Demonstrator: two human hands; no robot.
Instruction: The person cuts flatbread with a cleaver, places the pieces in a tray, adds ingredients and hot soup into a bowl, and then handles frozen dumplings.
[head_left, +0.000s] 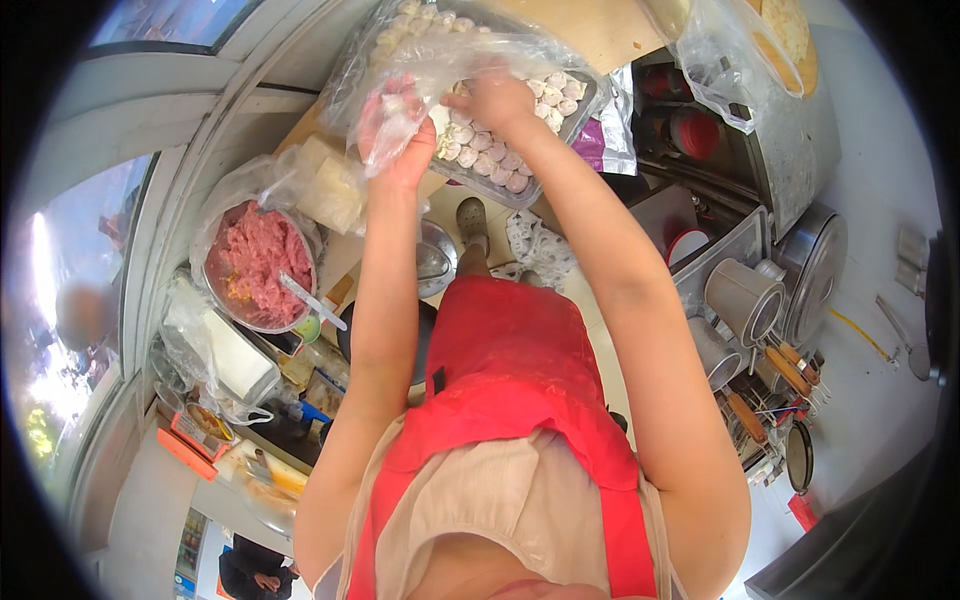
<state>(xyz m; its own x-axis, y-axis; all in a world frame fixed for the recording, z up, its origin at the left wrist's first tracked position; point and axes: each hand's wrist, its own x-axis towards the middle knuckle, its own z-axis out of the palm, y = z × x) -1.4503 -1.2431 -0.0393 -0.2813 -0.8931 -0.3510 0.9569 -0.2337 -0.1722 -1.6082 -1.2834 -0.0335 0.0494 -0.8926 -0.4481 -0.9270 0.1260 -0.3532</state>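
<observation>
A metal tray (501, 196) holds rows of small pale, folded dumplings (501, 161), partly under a clear plastic sheet (442, 56). My right hand (499, 101) reaches in over the dumplings, thumb out to the left. The plastic blurs its fingertips, so I cannot tell whether a dumpling is between them. At the tray's left edge, my left hand (397, 139) is raised with its palm turned inward. Crumpled plastic hangs across its fingers and palm. Something whitish shows there, but the film hides whether the fingers close on it.
Left of my arm, a bowl of pink minced meat (259, 259) holds a white-handled utensil (311, 300). Pale wrappers (337, 184) lie in plastic beside it. Right of me are wooden-handled strainers (739, 296), a metal lid (814, 274) and a plastic bag (724, 60). Another person (259, 566) stands at lower left.
</observation>
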